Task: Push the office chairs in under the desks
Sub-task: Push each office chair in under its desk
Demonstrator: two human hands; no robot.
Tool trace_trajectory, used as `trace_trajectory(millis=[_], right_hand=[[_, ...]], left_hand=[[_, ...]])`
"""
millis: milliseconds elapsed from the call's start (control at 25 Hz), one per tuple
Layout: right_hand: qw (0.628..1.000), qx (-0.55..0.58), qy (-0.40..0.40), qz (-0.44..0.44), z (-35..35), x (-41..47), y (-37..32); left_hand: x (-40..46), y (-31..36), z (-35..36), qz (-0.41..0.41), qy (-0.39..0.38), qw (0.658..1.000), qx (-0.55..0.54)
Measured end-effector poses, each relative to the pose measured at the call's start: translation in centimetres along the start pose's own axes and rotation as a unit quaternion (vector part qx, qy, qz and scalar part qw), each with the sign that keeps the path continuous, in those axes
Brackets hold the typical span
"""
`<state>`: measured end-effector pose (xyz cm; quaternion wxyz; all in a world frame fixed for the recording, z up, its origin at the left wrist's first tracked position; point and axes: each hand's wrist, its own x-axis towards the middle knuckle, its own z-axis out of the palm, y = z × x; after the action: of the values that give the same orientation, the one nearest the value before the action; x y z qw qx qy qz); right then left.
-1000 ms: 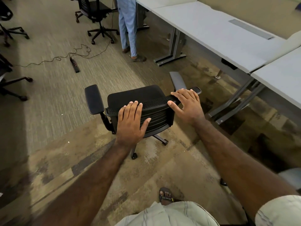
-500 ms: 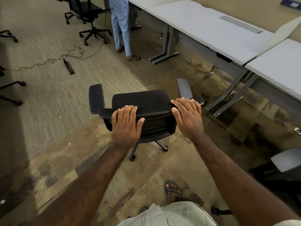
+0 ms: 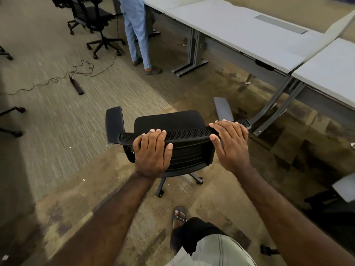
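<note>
A black office chair (image 3: 169, 120) stands on the carpet in front of me, its seat facing away and its backrest top toward me. My left hand (image 3: 151, 152) grips the left part of the mesh backrest rim (image 3: 188, 133), fingers curled over the top and thumb on the back face. On the right end of the rim my right hand (image 3: 232, 144) rests with fingers laid fairly straight across it. The grey desks (image 3: 240, 35) run along the upper right. The chair sits apart from them, its right armrest (image 3: 222, 109) near a desk leg (image 3: 269, 116).
A person in light blue trousers (image 3: 136, 31) stands by the far desk beside another black chair (image 3: 92, 20). A power strip (image 3: 76, 87) and its cable lie on the carpet at left. More chair bases (image 3: 11, 120) sit at the left edge, another chair (image 3: 343, 189) at right.
My left hand slid up from the back face of the backrest and curled its fingers over the top rim. The chair and I have shifted slightly forward, toward the desks.
</note>
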<state>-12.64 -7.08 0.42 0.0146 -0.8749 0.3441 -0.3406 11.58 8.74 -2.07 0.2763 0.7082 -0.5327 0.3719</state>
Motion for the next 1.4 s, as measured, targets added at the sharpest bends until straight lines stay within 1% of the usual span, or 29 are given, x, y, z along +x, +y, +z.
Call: trace_trajectory(millis=[160,240,400,680,800,920,1040,1200,1400], right_hand=[[0.999,-0.011,0.035,-0.004,1.9,1.7,1.2],[0.998,-0.011,0.059,-0.006,3.3,2.7,1.6],[0.994,-0.033,0.103,-0.016,5.5,4.3,1.8],[0.989,-0.059,0.133,-0.002,9.0,8.5,1.7],[0.99,-0.049,0.131,0.022,9.8,10.3,1.4],[0.992,-0.037,0.113,0.047,10.4,12.1,1.5],[0.992,-0.041,0.098,0.07,10.9,13.9,2.3],[0.988,-0.067,0.102,0.091,12.2,15.9,3.4],[0.983,-0.091,0.099,0.127,14.5,19.5,3.6]], left_hand=[[1.3,-1.2,3.1,0.013,0.035,0.999,0.006],[2.0,-2.0,4.5,0.024,0.038,0.999,0.0],[3.4,-3.6,6.4,0.028,0.024,0.999,-0.019],[7.8,-6.9,10.9,0.04,-0.02,0.998,-0.048],[9.2,-8.2,12.8,0.043,-0.041,0.996,-0.06],[10.8,-9.1,15.1,0.046,-0.045,0.995,-0.072],[12.4,-9.5,17.9,0.056,-0.027,0.994,-0.089],[14.2,-10.2,22.2,0.07,0.008,0.992,-0.104],[17.4,-12.3,27.3,0.094,0.015,0.986,-0.136]])
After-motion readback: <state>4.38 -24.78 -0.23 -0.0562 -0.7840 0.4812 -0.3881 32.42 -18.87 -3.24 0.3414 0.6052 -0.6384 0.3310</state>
